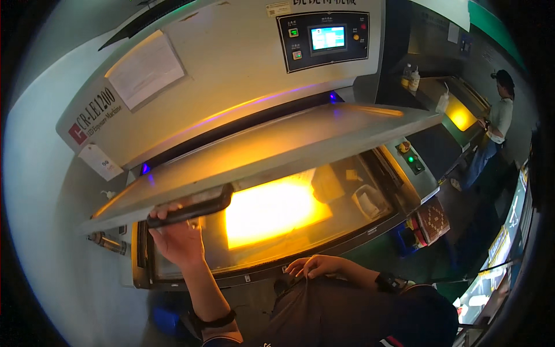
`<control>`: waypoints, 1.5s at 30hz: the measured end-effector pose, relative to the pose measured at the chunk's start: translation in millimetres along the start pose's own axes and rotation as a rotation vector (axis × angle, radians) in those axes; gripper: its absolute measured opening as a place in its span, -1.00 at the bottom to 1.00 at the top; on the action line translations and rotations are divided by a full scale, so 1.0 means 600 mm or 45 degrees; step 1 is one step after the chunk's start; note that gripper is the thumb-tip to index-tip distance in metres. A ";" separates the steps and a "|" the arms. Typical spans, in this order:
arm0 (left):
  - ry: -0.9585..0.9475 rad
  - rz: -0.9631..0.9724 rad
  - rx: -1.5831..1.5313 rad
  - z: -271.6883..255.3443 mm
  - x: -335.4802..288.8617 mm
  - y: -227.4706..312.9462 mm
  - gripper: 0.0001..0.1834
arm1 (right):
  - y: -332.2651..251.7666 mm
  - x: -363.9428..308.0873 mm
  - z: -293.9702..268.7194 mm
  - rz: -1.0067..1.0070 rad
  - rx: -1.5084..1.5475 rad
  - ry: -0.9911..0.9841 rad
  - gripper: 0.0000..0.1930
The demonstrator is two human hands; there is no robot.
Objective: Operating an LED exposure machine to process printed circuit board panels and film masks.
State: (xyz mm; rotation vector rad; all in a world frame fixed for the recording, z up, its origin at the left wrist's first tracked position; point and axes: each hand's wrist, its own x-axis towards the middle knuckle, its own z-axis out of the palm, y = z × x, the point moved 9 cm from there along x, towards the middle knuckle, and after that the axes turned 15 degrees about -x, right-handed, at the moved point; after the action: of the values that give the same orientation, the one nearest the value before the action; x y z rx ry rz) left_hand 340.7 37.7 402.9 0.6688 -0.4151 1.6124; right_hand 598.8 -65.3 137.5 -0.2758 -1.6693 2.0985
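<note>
My left hand is wrapped round the black handle on the front edge of a large metal-framed lid. The lid is tilted up over the machine's glass bed. Beneath the glass glows a bright yellow-white rectangle. A pale curved object lies at the bed's right end. My right hand is in front of my body, close to the bed's front rim, with its fingers loosely bent and apart. Nothing shows in it, and its fingertips are near my dark shirt.
A control panel with a lit screen is set in the machine's upper housing. A small button box sits right of the bed. Farther right, a person stands at another lit table. A blue basket is on the floor.
</note>
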 end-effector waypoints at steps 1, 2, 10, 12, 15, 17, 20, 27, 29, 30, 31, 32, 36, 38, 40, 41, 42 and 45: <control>0.054 -0.005 0.028 -0.005 -0.016 0.002 -0.62 | 0.002 -0.007 -0.007 -0.001 -0.052 0.042 -0.84; 0.110 -0.007 0.058 -0.010 -0.032 0.005 -0.65 | 0.005 -0.015 -0.008 -0.005 -0.054 0.041 -0.84; 0.417 -0.149 -0.423 -0.050 -0.225 -0.025 -0.59 | 0.016 -0.035 -0.021 -0.063 -0.109 0.209 -0.84; 0.479 -0.167 -0.498 -0.074 -0.277 -0.034 -0.52 | 0.015 -0.031 -0.011 -0.060 -0.139 0.202 -0.84; 0.647 -0.170 -0.592 -0.128 -0.367 -0.039 -0.47 | 0.026 -0.033 0.007 -0.005 -0.155 0.169 -0.83; 0.803 -0.156 -0.508 -0.154 -0.418 -0.048 -0.52 | 0.047 -0.038 0.019 0.046 -0.141 0.138 -0.82; 1.023 -0.188 -0.382 -0.220 -0.508 -0.046 -0.55 | 0.072 -0.045 0.030 0.079 -0.022 0.027 -0.84; 1.688 -0.052 -0.208 -0.329 -0.661 -0.060 -0.45 | -0.110 -0.031 0.072 -0.041 -0.045 -0.125 -0.36; 1.848 -0.030 -0.347 -0.380 -0.692 -0.073 -0.44 | -0.180 -0.005 0.099 -0.139 -0.216 -0.206 -0.25; 1.792 -0.036 -0.262 -0.418 -0.715 -0.065 -0.47 | -0.220 0.004 0.128 -0.233 -0.290 -0.303 -0.27; 1.862 -0.033 -0.319 -0.425 -0.724 -0.080 -0.49 | -0.239 0.008 0.147 -0.329 -0.358 -0.378 -0.29; 1.944 -0.096 -0.507 -0.432 -0.733 -0.098 -0.52 | -0.232 0.011 0.160 -0.311 -0.325 -0.445 -0.29; 2.011 -0.035 -0.443 -0.456 -0.766 -0.082 -0.61 | -0.215 0.012 0.124 -0.356 -0.520 -0.439 -0.57; 2.028 -0.012 -0.422 -0.462 -0.774 -0.090 -0.63 | -0.213 0.001 0.069 -0.281 -0.593 -0.080 -0.75; 1.919 -0.032 -0.344 -0.467 -0.771 -0.089 -0.70 | -0.224 -0.030 0.022 -0.296 -0.739 0.112 -0.76; 1.928 -0.105 -0.354 -0.468 -0.781 -0.089 -0.70 | -0.235 -0.047 -0.002 -0.318 -0.880 0.258 -0.75; 1.944 -0.190 -0.192 -0.463 -0.775 -0.088 -0.73 | -0.218 -0.063 -0.035 -0.058 -0.885 0.471 -0.75; 1.473 -0.468 0.480 -0.425 -0.737 -0.082 -0.73 | -0.163 -0.167 -0.190 0.118 -1.543 0.870 -0.76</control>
State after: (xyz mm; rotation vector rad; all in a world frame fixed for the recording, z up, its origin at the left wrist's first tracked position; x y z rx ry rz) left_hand 365.4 -137.8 -78.0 -0.0092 0.8237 1.4596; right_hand 756.0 5.4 191.0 -1.2511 -2.1888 0.6003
